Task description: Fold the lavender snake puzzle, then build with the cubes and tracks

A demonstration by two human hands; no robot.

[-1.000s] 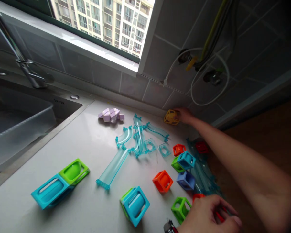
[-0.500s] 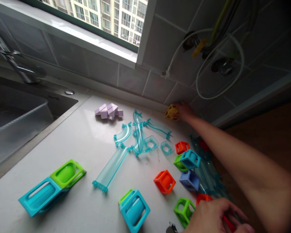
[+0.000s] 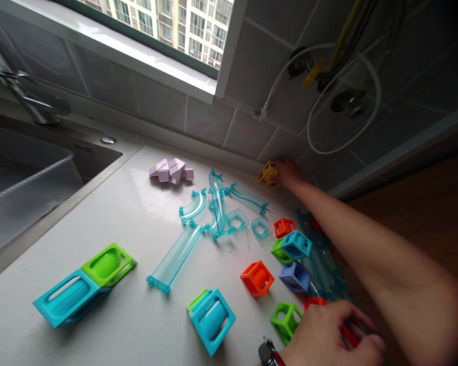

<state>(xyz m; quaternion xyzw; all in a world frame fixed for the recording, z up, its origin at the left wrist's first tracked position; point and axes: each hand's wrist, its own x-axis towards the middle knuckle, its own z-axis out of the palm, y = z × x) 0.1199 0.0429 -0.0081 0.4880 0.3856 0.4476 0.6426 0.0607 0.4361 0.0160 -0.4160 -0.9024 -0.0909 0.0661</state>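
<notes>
At the back of the counter, near the wall, my right hand [image 3: 289,174] is closed on a yellow open-frame cube block [image 3: 268,174]. My left hand [image 3: 330,330], with a watch [image 3: 267,352] on its wrist, is low at the right with its fingers curled round a red block [image 3: 350,335], mostly hidden. Beside it stand a green cube block [image 3: 285,321] and a partly covered red block [image 3: 315,302]. Farther up are a periwinkle block [image 3: 294,277], an orange-red cube [image 3: 257,278], and a blue block [image 3: 296,244] resting against a green one [image 3: 281,250].
Clear teal track pieces [image 3: 177,256] lie mid-counter, with more track [image 3: 322,269] under my right forearm. A lilac folded block toy [image 3: 171,171] sits at the back. Joined blue-green blocks [image 3: 66,297] lie at the left, another pair [image 3: 212,320] in front. The sink [image 3: 99,165] is left.
The view has shifted slightly. My left hand has moved a little up and left with the red block; my right hand stays on the yellow cube block.
</notes>
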